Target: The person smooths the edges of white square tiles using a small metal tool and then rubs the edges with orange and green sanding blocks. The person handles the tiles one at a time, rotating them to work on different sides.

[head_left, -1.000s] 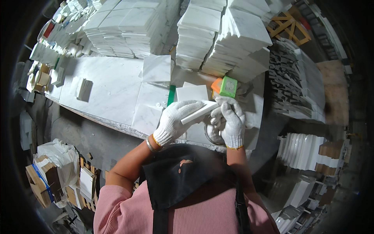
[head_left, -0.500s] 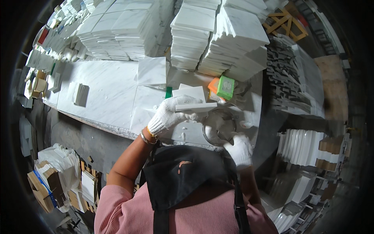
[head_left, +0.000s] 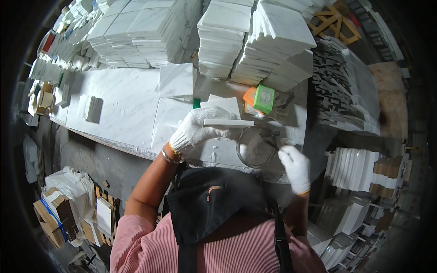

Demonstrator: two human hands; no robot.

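Observation:
My left hand [head_left: 200, 126], in a white knit glove, is closed round a white marble tile [head_left: 229, 123]. The tile is held on edge above the bench, its narrow side facing up. Right of it stands a round bowl [head_left: 241, 157] with a dark rim and pale powder or paste inside. My right hand [head_left: 296, 169], gloved too, is at the bowl's right side with its fingers curled together. A slim dark tool [head_left: 274, 133] crosses the bowl's rim near those fingers; its kind and grip are unclear. Loose tiles [head_left: 223, 105] lie just beyond my left hand.
A green box [head_left: 263, 99] and an orange packet [head_left: 249, 97] sit behind the bowl. Tall tile stacks [head_left: 223, 43] line the back of the marble-topped bench [head_left: 123, 98]. A small tile bundle [head_left: 88, 108] stands at left. More slabs [head_left: 348, 170] stand low at right.
My right hand has moved right, from the bowl's near rim out to its right side, and the dark tool now shows over the bowl. The left hand keeps its tile, almost unmoved.

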